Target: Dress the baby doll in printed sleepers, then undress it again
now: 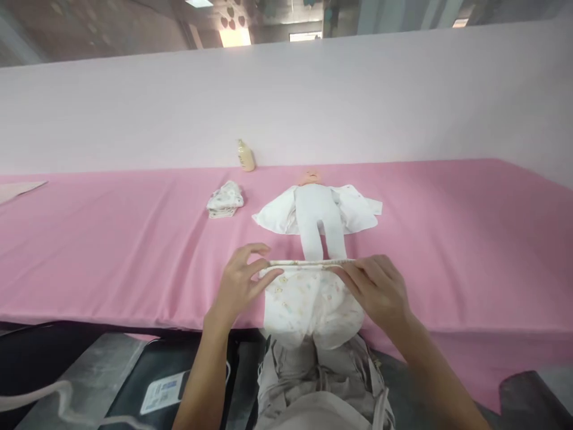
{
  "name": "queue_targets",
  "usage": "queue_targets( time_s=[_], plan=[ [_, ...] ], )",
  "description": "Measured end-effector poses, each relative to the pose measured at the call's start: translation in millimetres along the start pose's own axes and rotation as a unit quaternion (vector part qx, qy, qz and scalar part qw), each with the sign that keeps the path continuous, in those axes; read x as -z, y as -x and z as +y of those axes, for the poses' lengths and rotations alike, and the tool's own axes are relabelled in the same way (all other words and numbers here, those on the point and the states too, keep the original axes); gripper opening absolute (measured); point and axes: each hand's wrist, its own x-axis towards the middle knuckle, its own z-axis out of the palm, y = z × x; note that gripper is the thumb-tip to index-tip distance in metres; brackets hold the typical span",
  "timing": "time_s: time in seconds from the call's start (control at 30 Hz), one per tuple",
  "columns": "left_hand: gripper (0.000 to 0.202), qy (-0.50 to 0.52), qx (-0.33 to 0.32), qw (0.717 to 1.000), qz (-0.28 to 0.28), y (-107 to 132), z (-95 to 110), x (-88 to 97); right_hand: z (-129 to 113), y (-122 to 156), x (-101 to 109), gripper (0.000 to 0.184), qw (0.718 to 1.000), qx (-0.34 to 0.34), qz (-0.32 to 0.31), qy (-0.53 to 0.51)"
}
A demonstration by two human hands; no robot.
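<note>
White baby pants with a small faint print lie over the table's front edge, waistband away from me, legs hanging toward my lap. My left hand pinches the left end of the waistband, its thumb along the front. At the other end, my right hand has its fingers closed on the waistband. The band is stretched straight between them. Just beyond it lies a doll, only its head showing skin-coloured, with white leggings over a spread white top.
A pink cloth covers the long table, with a white wall behind. Left of the doll sit a folded printed cloth and a yellowish pump bottle. Below the front edge at left is a black chair or case with a label.
</note>
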Motion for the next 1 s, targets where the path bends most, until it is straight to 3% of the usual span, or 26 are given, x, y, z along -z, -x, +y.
queue_targets(
  time_s=[0.07, 0.23, 0.33, 0.43, 0.57, 0.7, 0.8, 0.9, 1.0],
  plan=[
    [0.015, 0.044, 0.046, 0.998, -0.003, 1.0, 5.1, -6.0, 10.9, -7.8, -3.7, 0.016, 0.999, 0.033, 0.011, 0.004],
    [0.009, 0.087, 0.101, 0.977, 0.164, 6.7, 21.5, -15.7, 30.8, -22.3, -13.4, 0.024, 0.993, 0.102, 0.059, 0.026],
    [0.006, 0.109, 0.125, 0.965, 0.204, 4.3, 29.3, -20.5, 39.0, -22.0, -13.1, 0.027, 0.99, 0.107, 0.087, 0.039],
    [0.008, 0.148, 0.131, 0.959, 0.202, -1.6, 32.0, -24.8, 46.7, -15.9, -10.9, 0.028, 0.995, 0.056, 0.083, 0.024],
    [0.006, 0.185, 0.166, 0.953, 0.175, -9.5, 32.0, -32.4, 52.8, -4.7, -8.4, 0.032, 0.989, -0.108, 0.011, -0.097],
    [0.012, 0.219, 0.243, 0.93, 0.17, -14.5, 33.9, -40.9, 52.7, -4.8, -4.2, 0.041, 0.935, -0.299, -0.019, -0.191],
    [0.019, 0.247, 0.261, 0.922, 0.141, -15.2, 36.1, -39.6, 53.3, -11.8, 1.0, 0.038, 0.883, -0.366, -0.017, -0.293],
    [0.017, 0.329, 0.253, 0.901, 0.128, -10.9, 38.6, -29.0, 57.6, -14.4, 9.5, 0.035, 0.825, -0.364, -0.052, -0.429],
    [0.02, 0.471, 0.185, 0.858, 0.09, -4.2, 43.1, -15.8, 65.1, -11.1, 18.1, 0.032, 0.76, -0.271, -0.123, -0.577]
  ],
)
